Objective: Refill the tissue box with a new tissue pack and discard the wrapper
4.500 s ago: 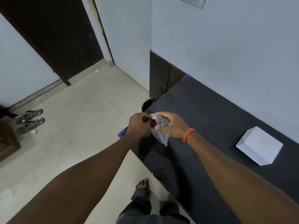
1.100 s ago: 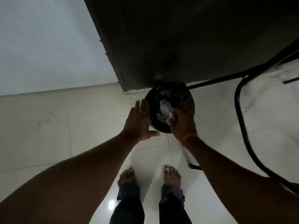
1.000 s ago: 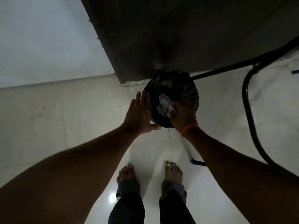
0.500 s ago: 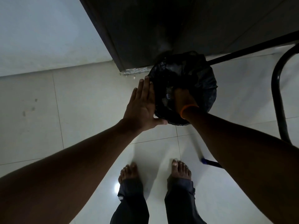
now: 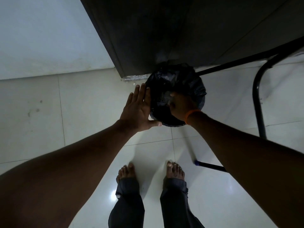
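A small round bin lined with a black bag (image 5: 198,89) stands on the tiled floor against a dark panel. My left hand (image 5: 139,109) is flat with its fingers spread, pressed against the bin's left side. My right hand (image 5: 180,106), with an orange band at the wrist, reaches into the bin's mouth, and its fingertips are lost in the dark liner. A faint pale crumple, likely the wrapper (image 5: 165,97), shows inside next to those fingers. Whether the hand still grips it is unclear. The tissue box is out of view.
A dark panel (image 5: 164,38) rises behind the bin, with a white wall (image 5: 49,38) to its left. A black metal tube frame (image 5: 257,104) curves down at the right. A blue-tipped leg (image 5: 209,165) lies near my bare feet (image 5: 126,172).
I went from the table, where both hands held the wrapper, down to the bin. My right hand pushed the wrapper inside, and over the last half second has lifted slightly. My left hand stays on the bin.
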